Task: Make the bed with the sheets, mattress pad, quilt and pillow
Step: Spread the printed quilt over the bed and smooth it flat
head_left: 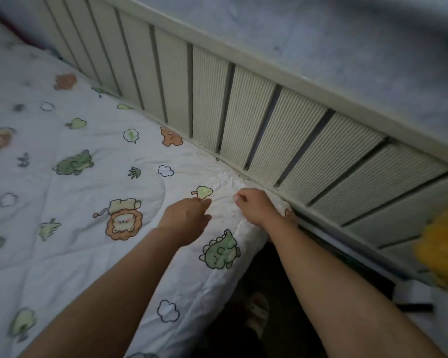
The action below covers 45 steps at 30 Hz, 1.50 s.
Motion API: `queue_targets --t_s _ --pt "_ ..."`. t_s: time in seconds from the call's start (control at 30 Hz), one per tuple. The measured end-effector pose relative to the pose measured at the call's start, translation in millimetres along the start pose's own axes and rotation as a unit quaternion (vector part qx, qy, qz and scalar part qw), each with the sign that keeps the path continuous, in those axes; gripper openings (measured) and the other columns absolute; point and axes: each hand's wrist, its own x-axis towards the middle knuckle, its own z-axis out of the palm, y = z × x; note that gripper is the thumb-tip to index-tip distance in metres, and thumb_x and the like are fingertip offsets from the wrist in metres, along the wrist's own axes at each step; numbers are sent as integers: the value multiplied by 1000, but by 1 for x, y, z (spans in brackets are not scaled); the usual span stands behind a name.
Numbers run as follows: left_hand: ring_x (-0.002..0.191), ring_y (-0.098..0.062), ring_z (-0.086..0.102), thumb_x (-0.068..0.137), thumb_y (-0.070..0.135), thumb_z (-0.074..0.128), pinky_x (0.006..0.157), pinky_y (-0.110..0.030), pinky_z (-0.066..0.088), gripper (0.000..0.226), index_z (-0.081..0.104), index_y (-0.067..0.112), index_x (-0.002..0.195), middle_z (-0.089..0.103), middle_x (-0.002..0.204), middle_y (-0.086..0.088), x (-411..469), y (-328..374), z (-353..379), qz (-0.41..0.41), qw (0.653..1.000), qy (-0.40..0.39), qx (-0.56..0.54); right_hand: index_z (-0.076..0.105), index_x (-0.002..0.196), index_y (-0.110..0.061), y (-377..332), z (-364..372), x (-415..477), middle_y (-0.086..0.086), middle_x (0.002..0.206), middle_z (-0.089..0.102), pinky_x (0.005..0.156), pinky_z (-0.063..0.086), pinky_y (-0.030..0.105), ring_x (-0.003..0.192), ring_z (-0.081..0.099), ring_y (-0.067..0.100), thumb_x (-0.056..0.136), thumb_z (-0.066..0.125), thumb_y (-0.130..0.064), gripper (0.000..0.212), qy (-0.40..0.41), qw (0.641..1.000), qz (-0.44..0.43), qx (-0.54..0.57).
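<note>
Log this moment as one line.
step: quilt corner by headboard | left hand: rests on quilt | right hand: grips quilt corner

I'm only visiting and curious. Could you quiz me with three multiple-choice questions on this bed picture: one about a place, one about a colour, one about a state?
1. Where are the left hand and right hand?
A) on the quilt corner beside the slatted headboard
B) on a pillow
C) inside a drawer

2. What colour is the dinosaur print by the right forearm?
A) red
B) green
C) blue

3. How are the right hand's fingers?
A) spread flat
B) curled
C) out of view

Answers:
1 A, both hands lie on the crumpled corner by the slats.
2 B, its body is green.
3 B, they curl onto the fabric.
</note>
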Motion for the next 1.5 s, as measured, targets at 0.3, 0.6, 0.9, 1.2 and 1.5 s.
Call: queue_targets --t_s 0.3,0.6,0.9,1.2,1.5 --pt "122 -24 50 97 37 40 94 -35 43 41 46 27 136 56 132 0 -110 22 -35 1 1000 11 -17 67 84 -6 -51 -42 -133 6 84 68 71 48 34 81 61 24 91 49 -23 26 31 999 -3 -14" --pt "108 -28 58 95 37 44 86 -37 49 34 58 25 124 65 116 -4 -218 65 -19 22 998 56 -16 59 74 -2 -40 -36 -269 13 78 66 81 52 44 76 62 29 91 47 -21 28 49 999 -6 -4" --pt "89 -25 60 96 38 44 71 -33 48 29 64 18 99 64 95 -4 -350 121 0 112 993 31 16 64 83 -7 -33 -12 -446 7 76 67 74 55 42 73 64 22 96 47 -27 30 41 998 40 -2" --pt "82 -18 60 97 39 43 76 -39 54 26 61 21 94 56 82 4 -433 153 21 291 956 -28 34 62 82 -3 -31 17 -600 -4 71 64 72 54 41 67 61 14 98 46 -26 33 109 979 173 11" --pt "87 -25 59 97 41 41 66 -33 44 27 55 22 84 58 86 -1 -541 195 65 469 872 -99 102 62 75 -10 -45 87 -777 4 74 67 70 53 40 71 61 21 95 49 -28 30 207 927 310 26"
